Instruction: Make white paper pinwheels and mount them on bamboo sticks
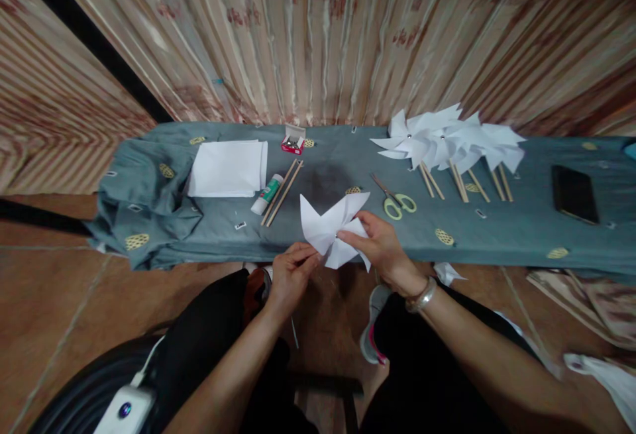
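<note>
Fingers of the right hand (382, 248) are pinched on the folded white paper (334, 228), thumb on top near its centre, the pointed flaps fanning up and out to the left above the knuckles. Left hand (292, 275) comes in from below, fingertips curled tight and gripping the paper's lower left edge. So both hands have it, held just off the near edge of the table (497, 228), above the knees.

Now the one container in sight: a small red box (293, 142) at the far edge, lid flipped up, something small and metallic inside, too tiny to tell what.

Across the table's grey-blue cloth: a stack of white sheets (227, 167) on the left, a glue stick (267, 195) lying beside two wooden sticks (284, 190), and yellow-handled scissors (395, 199) just beyond the right hand. Further right, a heap of finished paper pinwheels (447, 139) on their sticks, then a dark phone (574, 193) lying flat, well apart.

Behind the table hangs a striped, patterned curtain (322, 36). Brown tiled floor (50, 301) underfoot, with paper scraps down at the right.
</note>
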Motion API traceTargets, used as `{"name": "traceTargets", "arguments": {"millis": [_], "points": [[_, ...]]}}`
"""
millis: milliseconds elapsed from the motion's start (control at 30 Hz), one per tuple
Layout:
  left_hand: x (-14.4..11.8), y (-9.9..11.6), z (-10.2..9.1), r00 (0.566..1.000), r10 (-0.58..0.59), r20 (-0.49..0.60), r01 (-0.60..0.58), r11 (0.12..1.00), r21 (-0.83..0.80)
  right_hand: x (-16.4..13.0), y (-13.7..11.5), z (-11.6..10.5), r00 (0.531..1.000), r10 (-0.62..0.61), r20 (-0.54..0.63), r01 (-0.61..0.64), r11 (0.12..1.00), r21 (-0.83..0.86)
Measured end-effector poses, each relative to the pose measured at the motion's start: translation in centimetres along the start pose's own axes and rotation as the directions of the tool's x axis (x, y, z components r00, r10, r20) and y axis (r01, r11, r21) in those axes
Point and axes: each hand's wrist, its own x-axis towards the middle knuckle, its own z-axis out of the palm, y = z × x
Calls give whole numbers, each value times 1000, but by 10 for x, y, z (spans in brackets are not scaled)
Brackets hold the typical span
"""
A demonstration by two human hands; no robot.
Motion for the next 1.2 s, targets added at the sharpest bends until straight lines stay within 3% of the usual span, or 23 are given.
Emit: {"name": "traceTargets", "arguments": {"millis": [100, 267, 533, 633, 933, 1200], "points": [[1, -5, 6, 999, -45, -13, 44, 996, -72, 8, 2, -2, 1000, -10, 12, 10, 999, -45], [1, -10, 16, 986, -166, 12, 163, 949, -269, 20, -6, -5, 998, -39, 57, 53, 963, -264], [-1, -3, 19, 930, -359, 72, 347, 801, -488, 38, -26, -5, 986, 25, 164, 50, 897, -439], [-1, -1, 19, 908, -407, 98, 393, 750, -532, 47, -28, -4, 981, 12, 192, 98, 828, -552], [7, -14, 23, 885, -453, 110, 424, 685, -593, 50, -32, 8, 975, -90, 204, 222, 474, -852], [6, -18, 21, 883, -438, 172, 443, 650, -617, 50, -36, 13, 975, -53, 216, 220, 395, -892]]}}
